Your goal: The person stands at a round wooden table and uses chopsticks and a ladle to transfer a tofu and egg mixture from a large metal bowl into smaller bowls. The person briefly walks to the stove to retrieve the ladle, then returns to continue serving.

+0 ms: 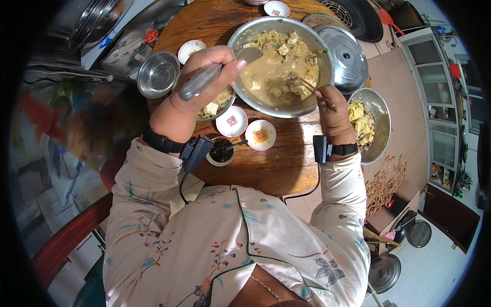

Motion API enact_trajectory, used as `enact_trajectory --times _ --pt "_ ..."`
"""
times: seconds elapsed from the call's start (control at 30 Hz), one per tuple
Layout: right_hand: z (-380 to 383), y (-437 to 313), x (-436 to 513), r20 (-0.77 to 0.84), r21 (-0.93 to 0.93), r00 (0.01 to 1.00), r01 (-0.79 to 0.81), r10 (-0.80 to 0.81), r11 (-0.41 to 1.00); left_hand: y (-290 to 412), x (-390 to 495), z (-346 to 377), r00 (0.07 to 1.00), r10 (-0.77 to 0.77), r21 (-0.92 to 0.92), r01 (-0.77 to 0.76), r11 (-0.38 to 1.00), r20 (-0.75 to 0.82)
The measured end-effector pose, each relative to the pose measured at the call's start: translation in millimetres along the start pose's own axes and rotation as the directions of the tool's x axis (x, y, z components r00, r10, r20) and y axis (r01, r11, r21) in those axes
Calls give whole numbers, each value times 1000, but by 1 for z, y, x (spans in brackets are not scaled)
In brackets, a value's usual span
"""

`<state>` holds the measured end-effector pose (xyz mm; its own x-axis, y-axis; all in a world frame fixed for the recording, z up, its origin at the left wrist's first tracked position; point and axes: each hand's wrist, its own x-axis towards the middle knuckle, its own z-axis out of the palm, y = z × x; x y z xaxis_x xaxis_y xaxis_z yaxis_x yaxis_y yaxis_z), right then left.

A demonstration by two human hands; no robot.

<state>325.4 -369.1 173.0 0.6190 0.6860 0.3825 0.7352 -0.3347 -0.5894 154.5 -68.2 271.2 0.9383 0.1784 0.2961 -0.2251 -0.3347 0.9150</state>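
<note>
A large steel basin (285,112) on the wooden table holds a cloudy stew (264,73) with tofu pieces and shredded vegetables. My left hand (201,71) grips a metal ladle (203,81), its scoop over the basin's left side. Wooden chopsticks (307,84) are held in my right hand (334,115) at the basin's lower right rim. Their tips meet a clump of food in the broth. Beneath my left wrist, a smaller metal bowl (222,112) contains tofu and stew, partly hidden by that hand.
Small white dishes (231,121) and a dark sauce bowl (219,151) with a spoon sit on the table's near side (268,172). A metal bowl (158,75) stands left. At right are a steel lid (341,69) and a bowl of yellowish food (360,122).
</note>
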Motion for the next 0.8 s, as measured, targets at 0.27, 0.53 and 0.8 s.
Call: enact_trajectory --times 0.27,0.53,0.8 --pt "-11 -18 -13 -31 218 994 109 -105 970 -17 17 23 999 -45 80 46 996 -15" --pt "32 21 5 290 272 934 129 -209 954 -24 39 45 998 -57 190 63 980 -36" --pt "14 68 28 106 86 994 8 -17 996 -46 67 24 970 -203 78 214 974 -136"
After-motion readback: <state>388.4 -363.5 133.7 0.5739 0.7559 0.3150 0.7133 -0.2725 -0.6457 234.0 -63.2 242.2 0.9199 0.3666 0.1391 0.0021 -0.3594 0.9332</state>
